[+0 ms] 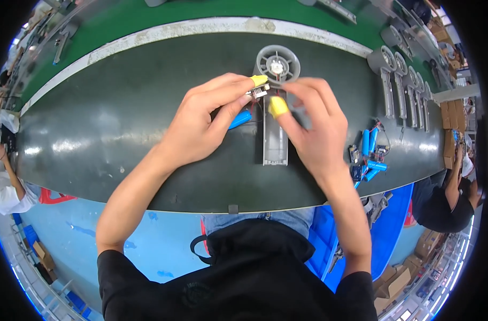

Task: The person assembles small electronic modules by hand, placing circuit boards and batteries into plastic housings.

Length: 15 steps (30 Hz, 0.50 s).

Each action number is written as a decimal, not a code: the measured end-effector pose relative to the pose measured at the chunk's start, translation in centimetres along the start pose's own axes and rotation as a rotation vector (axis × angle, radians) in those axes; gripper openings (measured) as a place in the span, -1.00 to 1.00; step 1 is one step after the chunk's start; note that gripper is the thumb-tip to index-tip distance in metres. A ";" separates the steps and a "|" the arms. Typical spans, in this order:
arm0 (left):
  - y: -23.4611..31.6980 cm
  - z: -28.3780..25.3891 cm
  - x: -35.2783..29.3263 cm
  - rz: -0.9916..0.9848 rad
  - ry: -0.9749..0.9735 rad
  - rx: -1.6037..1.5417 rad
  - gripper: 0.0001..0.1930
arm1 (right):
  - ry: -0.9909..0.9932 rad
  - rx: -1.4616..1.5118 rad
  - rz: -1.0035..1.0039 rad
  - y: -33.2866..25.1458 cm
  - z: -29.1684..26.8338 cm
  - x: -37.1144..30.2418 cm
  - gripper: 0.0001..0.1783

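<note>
Between its thumb and a finger in a yellow finger cot, my left hand (pixel 201 115) pinches a small circuit board (pixel 259 92) with a white connector. My right hand (pixel 319 117), its thumb also in a yellow cot, is close to the board's right side. Motion smears its fingers, so whether they grip anything is unclear. Below both hands lies a grey plastic fan housing with a round spoked head (pixel 293 60) and an open, trough-like handle (pixel 276 147). A blue cylindrical battery (pixel 239 120) shows under my left hand, with thin wires near it.
Blue batteries with wired circuit boards (pixel 371 152) lie to the right on the dark table (pixel 94 139). Several grey fan housings (pixel 385 80) line the far right. A blue bin (pixel 391 230) is beside my right leg. Other people sit at both sides.
</note>
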State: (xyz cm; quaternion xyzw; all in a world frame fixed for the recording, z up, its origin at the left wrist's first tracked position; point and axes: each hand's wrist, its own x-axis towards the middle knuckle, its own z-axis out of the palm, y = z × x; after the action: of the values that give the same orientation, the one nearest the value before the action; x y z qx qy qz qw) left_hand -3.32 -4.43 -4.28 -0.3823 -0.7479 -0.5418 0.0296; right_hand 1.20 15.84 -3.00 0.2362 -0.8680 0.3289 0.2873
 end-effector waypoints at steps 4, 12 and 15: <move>0.4 0.6 0.9 -0.247 0.141 -0.381 -0.74 | -0.197 0.367 0.932 -3.0 -0.8 -2.2 -0.40; -6.1 -6.0 13.0 -0.384 0.336 -0.049 -0.70 | -0.187 0.209 0.532 8.0 4.7 12.0 -0.47; -9.7 -8.7 16.2 -0.389 0.385 0.108 -0.67 | -0.187 0.199 0.529 12.8 8.7 17.0 -0.49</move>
State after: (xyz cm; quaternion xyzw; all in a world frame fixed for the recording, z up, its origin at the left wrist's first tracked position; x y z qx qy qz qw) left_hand -23.82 -4.05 -0.89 -0.1193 -0.8156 -0.5595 0.0868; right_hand -21.77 14.47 -2.80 0.0580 -0.8856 0.4527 0.0859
